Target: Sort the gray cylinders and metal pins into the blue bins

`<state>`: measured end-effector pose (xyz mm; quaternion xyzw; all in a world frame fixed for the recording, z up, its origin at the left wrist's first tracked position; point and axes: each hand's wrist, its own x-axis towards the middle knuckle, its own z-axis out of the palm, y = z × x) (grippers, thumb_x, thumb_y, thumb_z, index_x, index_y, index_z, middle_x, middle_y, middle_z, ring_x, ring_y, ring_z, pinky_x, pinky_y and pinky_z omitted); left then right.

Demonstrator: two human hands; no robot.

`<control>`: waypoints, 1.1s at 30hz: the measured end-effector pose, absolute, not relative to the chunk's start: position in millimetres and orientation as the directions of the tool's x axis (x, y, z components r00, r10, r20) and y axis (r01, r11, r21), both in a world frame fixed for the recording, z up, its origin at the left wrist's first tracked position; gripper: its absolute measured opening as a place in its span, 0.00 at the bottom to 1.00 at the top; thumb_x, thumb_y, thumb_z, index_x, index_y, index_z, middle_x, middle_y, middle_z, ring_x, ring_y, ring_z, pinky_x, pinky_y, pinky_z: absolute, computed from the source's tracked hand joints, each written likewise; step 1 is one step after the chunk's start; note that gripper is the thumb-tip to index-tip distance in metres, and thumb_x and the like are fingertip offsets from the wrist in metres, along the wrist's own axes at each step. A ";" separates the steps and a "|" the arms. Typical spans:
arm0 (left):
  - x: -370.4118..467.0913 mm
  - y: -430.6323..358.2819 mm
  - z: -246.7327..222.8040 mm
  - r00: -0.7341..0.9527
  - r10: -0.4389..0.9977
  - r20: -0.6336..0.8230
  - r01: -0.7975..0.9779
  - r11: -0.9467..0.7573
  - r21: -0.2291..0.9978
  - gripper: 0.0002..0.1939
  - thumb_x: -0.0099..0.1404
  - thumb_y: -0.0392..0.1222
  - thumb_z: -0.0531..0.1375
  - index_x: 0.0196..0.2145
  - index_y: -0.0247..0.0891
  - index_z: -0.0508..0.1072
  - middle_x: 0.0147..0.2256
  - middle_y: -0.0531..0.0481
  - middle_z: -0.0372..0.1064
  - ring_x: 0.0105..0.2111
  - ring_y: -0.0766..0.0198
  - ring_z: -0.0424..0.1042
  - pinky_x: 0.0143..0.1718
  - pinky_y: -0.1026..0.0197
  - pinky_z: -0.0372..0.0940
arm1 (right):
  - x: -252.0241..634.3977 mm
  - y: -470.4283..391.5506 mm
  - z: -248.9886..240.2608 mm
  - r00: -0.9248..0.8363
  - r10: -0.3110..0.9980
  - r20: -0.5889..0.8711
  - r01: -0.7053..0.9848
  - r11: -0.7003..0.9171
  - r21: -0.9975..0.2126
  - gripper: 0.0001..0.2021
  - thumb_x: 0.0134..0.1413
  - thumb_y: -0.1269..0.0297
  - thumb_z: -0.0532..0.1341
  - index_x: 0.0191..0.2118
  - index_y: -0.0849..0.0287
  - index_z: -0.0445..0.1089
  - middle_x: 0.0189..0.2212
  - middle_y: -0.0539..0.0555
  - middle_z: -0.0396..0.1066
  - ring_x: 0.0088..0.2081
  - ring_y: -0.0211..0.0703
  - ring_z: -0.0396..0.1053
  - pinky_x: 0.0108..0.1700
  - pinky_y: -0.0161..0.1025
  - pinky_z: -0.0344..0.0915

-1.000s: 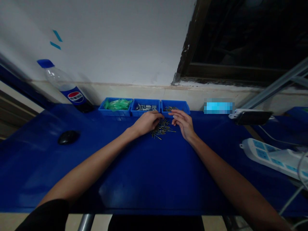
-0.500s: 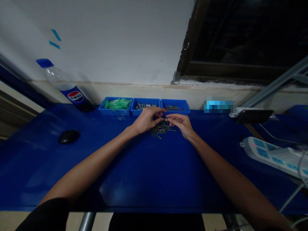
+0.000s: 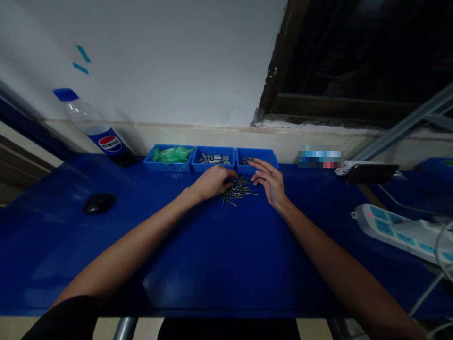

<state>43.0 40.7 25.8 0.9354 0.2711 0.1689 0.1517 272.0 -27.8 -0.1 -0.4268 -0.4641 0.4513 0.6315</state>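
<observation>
- Your left hand (image 3: 212,182) is at the left edge of a loose pile of thin metal pins (image 3: 239,190), its fingers curled down among them; whether a pin is pinched between the fingertips, you cannot tell from this view.
- Your right hand (image 3: 271,184) is open, fingers spread and slightly bent, with nothing visible in it. It hangs beside the pile on the right, its upper fingers overlapping the front of the right blue bin (image 3: 262,154) in view.
- The pins lie in two places: the criss-crossed pile on the blue table (image 3: 226,264), just in front of the bins, and a smaller-looking lot inside the right bin, partly hidden by your fingers.
- You look to be partway through the pins, with plenty of loose ones left to handle. Whether those in the bin are finished or waiting, the view does not settle.
- No completed assembly shows on the table in front of you.
- Your middle blue bin (image 3: 203,167) holds short silver cylinders (image 3: 214,158), and your left blue bin (image 3: 166,167) holds green plastic bags (image 3: 173,155); neither hand is inside either bin.
</observation>
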 end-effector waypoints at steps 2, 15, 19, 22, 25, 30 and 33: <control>43.8 38.8 25.5 0.811 0.546 0.210 0.462 -0.818 0.344 0.16 0.66 0.33 0.60 0.50 0.35 0.81 0.45 0.39 0.81 0.45 0.53 0.80 0.48 0.53 0.73 | 272.0 -28.4 0.8 0.149 0.970 0.193 -0.158 0.216 -0.963 0.21 0.51 0.61 0.67 0.53 0.49 0.78 0.56 0.56 0.78 0.32 0.43 0.73 0.33 0.44 0.68; 47.1 34.5 19.8 0.825 0.541 0.162 0.502 -0.835 0.226 0.15 0.71 0.29 0.54 0.50 0.34 0.77 0.43 0.40 0.75 0.41 0.56 0.77 0.44 0.57 0.71 | 270.9 -28.7 1.4 0.105 0.973 0.205 -0.145 0.219 -0.965 0.17 0.52 0.62 0.66 0.49 0.50 0.79 0.48 0.56 0.81 0.30 0.41 0.72 0.33 0.43 0.66; 47.8 34.1 20.0 0.831 0.532 0.160 0.493 -0.839 0.230 0.15 0.71 0.29 0.54 0.49 0.34 0.76 0.43 0.40 0.74 0.39 0.57 0.76 0.43 0.58 0.71 | 271.6 -27.9 0.2 0.104 0.973 0.204 -0.160 0.219 -0.963 0.17 0.52 0.62 0.66 0.49 0.51 0.79 0.48 0.56 0.82 0.30 0.41 0.72 0.32 0.43 0.66; 48.7 32.7 22.1 0.828 0.530 0.183 0.483 -0.840 0.248 0.15 0.71 0.29 0.53 0.48 0.33 0.77 0.43 0.40 0.74 0.39 0.57 0.75 0.43 0.58 0.71 | 272.5 -27.4 -1.4 0.104 0.975 0.198 -0.155 0.212 -0.965 0.17 0.52 0.62 0.66 0.49 0.51 0.79 0.48 0.55 0.82 0.29 0.41 0.72 0.33 0.43 0.66; 49.2 32.7 24.4 0.819 0.517 0.250 0.454 -0.849 0.268 0.16 0.72 0.30 0.52 0.47 0.32 0.78 0.43 0.39 0.74 0.39 0.57 0.76 0.44 0.56 0.72 | 272.9 -27.4 -2.4 0.097 0.975 0.202 -0.154 0.215 -0.964 0.16 0.53 0.62 0.66 0.49 0.51 0.79 0.49 0.56 0.81 0.29 0.40 0.72 0.33 0.43 0.67; 49.7 34.0 31.8 0.749 0.534 0.392 0.383 -0.832 0.402 0.14 0.72 0.34 0.55 0.44 0.33 0.81 0.42 0.40 0.78 0.42 0.56 0.78 0.49 0.51 0.72 | 272.1 -28.0 -1.2 0.098 0.975 0.198 -0.097 0.207 -0.973 0.16 0.54 0.60 0.65 0.49 0.50 0.78 0.47 0.56 0.81 0.30 0.41 0.72 0.34 0.44 0.68; 50.3 31.5 38.6 0.665 0.607 0.434 0.363 -0.771 0.523 0.10 0.69 0.36 0.59 0.41 0.35 0.82 0.39 0.43 0.82 0.40 0.57 0.80 0.47 0.52 0.73 | 271.2 -27.6 -0.6 0.096 0.975 0.200 -0.092 0.209 -0.974 0.15 0.54 0.59 0.66 0.48 0.51 0.79 0.43 0.55 0.82 0.29 0.41 0.72 0.33 0.43 0.67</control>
